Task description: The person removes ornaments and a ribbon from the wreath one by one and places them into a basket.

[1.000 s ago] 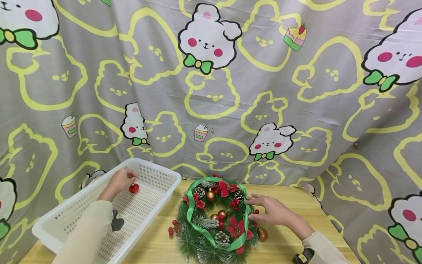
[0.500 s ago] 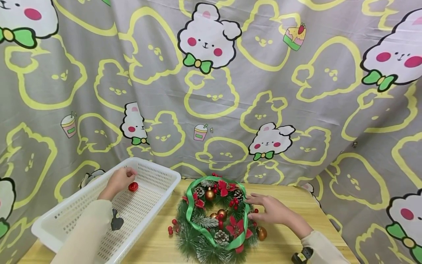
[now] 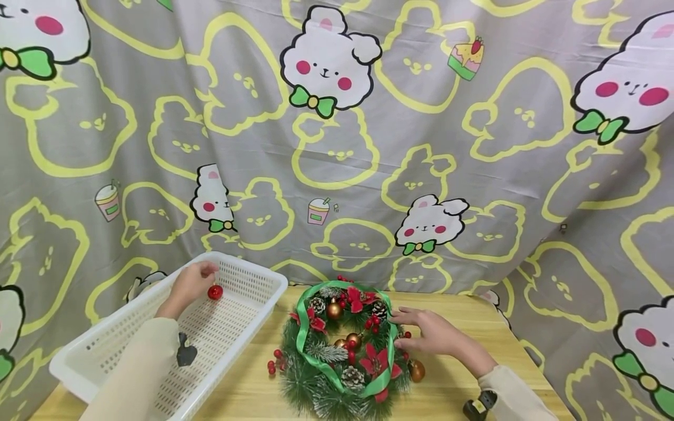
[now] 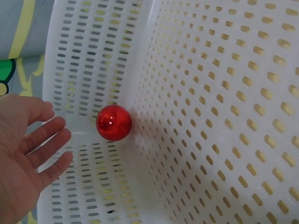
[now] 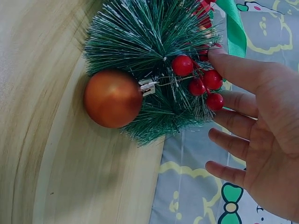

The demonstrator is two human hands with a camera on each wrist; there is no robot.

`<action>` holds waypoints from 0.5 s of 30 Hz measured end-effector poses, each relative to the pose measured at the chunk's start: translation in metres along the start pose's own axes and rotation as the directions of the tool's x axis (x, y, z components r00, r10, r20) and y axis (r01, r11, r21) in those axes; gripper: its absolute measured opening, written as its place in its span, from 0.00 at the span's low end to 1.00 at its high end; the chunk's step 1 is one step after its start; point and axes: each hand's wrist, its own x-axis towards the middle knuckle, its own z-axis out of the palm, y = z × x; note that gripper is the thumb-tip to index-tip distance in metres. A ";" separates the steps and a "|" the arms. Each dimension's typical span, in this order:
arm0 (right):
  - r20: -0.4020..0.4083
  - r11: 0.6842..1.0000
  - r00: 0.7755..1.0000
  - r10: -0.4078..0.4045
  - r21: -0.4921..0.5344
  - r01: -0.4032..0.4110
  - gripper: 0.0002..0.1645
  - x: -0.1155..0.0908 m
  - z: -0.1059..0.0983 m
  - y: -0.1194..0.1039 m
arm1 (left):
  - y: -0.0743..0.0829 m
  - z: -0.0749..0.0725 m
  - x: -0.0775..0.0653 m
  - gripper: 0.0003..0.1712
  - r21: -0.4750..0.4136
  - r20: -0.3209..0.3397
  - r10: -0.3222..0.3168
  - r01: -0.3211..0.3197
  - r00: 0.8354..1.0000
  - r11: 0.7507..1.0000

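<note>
My left hand (image 3: 193, 286) is inside the white plastic basket (image 3: 274, 292), thumb and fingertips pinched together. A shiny red Christmas ball (image 3: 215, 292) hangs just below those fingertips by what looks like a thin thread. In the left wrist view the red ball (image 4: 113, 122) is apart from the left hand (image 4: 35, 144), and its thread cannot be made out. My right hand (image 3: 434, 333) touches the right side of a green Christmas wreath (image 3: 310, 392). Its fingers are spread and relaxed beside red berries (image 5: 212, 80) and a copper ball (image 5: 113, 98).
A green ribbon loop (image 3: 302, 333) lies on top of the wreath. Pine cones (image 3: 354, 377) and red flowers (image 3: 376, 363) decorate it. Wooden table (image 3: 247, 386) surface shows around the wreath. A patterned curtain (image 3: 337, 169) stands behind.
The red Christmas ball has swung slightly and risen a little beneath my left fingertips. My right hand stays at the wreath.
</note>
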 end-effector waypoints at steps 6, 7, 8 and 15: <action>0.000 0.999 1.000 -0.011 -0.041 0.011 0.35 0.003 -0.003 0.001 | 0.013 -0.006 0.003 0.17 -0.015 0.000 -0.004 0.004 1.000 1.000; 0.000 0.999 1.000 -0.013 -0.046 0.013 0.35 0.004 -0.004 0.001 | 0.016 -0.007 0.004 0.17 -0.016 0.004 -0.009 0.009 1.000 1.000; 0.000 0.998 1.000 -0.016 -0.053 0.016 0.35 0.005 -0.005 0.000 | 0.019 -0.009 0.005 0.17 -0.014 0.005 -0.010 0.010 1.000 1.000; 0.027 0.998 1.000 0.009 -0.057 -0.007 0.36 0.010 -0.014 -0.003 | 0.047 -0.015 0.011 0.17 -0.037 0.026 0.045 -0.044 0.999 0.998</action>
